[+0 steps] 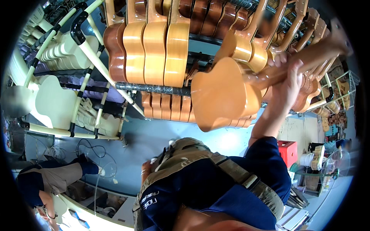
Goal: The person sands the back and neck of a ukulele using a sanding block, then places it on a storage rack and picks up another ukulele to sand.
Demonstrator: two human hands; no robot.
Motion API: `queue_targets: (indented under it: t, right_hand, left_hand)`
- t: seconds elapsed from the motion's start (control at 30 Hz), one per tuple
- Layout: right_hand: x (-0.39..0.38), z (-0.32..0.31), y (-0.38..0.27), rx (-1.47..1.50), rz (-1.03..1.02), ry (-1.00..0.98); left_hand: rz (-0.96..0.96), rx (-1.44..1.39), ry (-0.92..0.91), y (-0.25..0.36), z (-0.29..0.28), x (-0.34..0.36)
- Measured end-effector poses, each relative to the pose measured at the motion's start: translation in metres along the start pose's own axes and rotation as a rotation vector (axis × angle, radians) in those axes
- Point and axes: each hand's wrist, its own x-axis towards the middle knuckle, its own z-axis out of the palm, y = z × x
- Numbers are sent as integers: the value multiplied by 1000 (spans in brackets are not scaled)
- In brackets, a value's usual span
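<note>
My right hand point(291, 73) is wrapped round the brown neck of a guitar point(219, 96). Its smooth tan body hangs in front of a rack of guitars, tilted, with the headstock up at the far right. Behind it, several glossy guitars point(155, 54) stand side by side in the rack, yellow and reddish brown. Low by my waist, at the left edge of my apron, a small part of my left hand point(145, 170) shows. Its fingers are mostly hidden, and whether it holds anything is not visible.
On the left, a cream pipe rack point(96, 57) with black joints carries pale unfinished guitar bodies point(58, 102). Another person point(54, 177) works at a bench at lower left. Cables point(90, 148) lie on the floor. A red bin point(287, 153) and a fan point(336, 163) stand at right.
</note>
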Motion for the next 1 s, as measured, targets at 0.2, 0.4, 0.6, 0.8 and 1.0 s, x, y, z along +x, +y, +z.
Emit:
queue_targets:
  t: [0.2, 0.4, 0.6, 0.8, 1.0]
  right_hand:
    - [82, 21, 68, -106, -83, -116]
    - [150, 20, 181, -729, -518, -23]
    - [146, 31, 182, -1606, -623, 231]
    - [106, 43, 181, -1358, -859, 85]
    - [89, 140, 204, -389, 310, -535]
  left_hand:
    - [-535, -474, -76, -18, 5, -53]
    - [-600, -537, -76, -15, 7, -73]
    - [-623, -587, -65, -10, 11, -78]
    - [-653, -632, -50, -4, 22, -80]
    - [-728, -703, 9, 2, 35, -94]
